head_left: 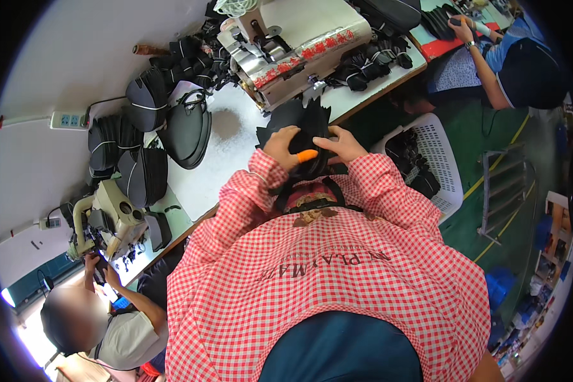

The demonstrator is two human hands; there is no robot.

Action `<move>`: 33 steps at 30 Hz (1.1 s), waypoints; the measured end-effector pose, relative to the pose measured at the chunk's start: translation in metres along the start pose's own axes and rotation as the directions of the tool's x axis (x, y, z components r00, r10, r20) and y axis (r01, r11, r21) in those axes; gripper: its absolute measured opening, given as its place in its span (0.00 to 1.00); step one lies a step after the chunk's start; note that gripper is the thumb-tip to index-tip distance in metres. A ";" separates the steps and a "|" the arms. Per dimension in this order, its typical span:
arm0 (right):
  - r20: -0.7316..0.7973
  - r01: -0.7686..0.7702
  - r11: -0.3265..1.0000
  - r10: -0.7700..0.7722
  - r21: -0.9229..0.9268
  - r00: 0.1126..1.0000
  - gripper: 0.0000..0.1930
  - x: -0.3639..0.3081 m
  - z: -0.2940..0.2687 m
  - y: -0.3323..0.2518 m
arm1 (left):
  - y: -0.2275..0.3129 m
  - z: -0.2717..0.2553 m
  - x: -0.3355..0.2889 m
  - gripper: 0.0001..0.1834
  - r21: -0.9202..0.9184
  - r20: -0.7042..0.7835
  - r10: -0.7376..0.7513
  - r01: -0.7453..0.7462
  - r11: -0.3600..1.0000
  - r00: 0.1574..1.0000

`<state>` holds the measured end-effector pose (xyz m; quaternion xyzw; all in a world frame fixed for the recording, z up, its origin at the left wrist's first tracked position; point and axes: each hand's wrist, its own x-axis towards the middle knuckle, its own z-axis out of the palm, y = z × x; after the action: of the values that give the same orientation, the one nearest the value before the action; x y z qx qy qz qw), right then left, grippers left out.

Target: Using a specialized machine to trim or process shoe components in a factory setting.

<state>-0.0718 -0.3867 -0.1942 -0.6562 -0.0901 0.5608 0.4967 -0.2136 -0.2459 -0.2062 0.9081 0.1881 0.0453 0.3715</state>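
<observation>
Between my two hands, at the front edge of the table, is a loose bunch of black fabric pieces with pointed, uneven ends fanning away from me. My left hand is curled round its left side, an orange finger cover on the thumb. On the other side my right hand grips the bunch with bent fingers. Some fingertips are hidden behind the black pieces. Just beyond the bunch stands an industrial sewing machine with red-patterned tape along its front.
Tied bundles of black pieces lie right of the machine; black curved panels stand on the white table at left. A white plastic basket holds black pieces at my right. Co-workers sit at lower left and upper right. A metal rack stands on the floor.
</observation>
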 end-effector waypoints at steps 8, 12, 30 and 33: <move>0.039 -0.011 0.998 0.014 -0.068 0.999 0.43 0.012 -0.008 0.008 | -0.014 -0.012 0.003 0.28 -0.232 0.140 -0.061 0.093 0.968 0.988; -0.020 -0.018 0.992 0.016 -0.127 1.000 0.43 0.014 -0.002 0.007 | -0.014 -0.015 0.000 0.27 -0.453 0.261 -0.174 0.279 0.847 0.950; -0.235 0.137 0.990 -0.137 -0.017 0.962 0.26 0.003 -0.031 0.041 | -0.041 -0.116 -0.056 0.14 0.459 -0.312 -0.032 0.180 0.870 0.949; -0.271 0.195 0.937 -0.276 -0.290 0.922 0.29 -0.001 -0.021 0.030 | -0.042 -0.036 -0.046 0.18 0.368 -0.254 -0.022 0.117 0.922 0.967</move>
<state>-0.0677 -0.4137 -0.2186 -0.7785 -0.1627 0.3709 0.4795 -0.2774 -0.2127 -0.2068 0.9428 0.2700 0.1064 0.1639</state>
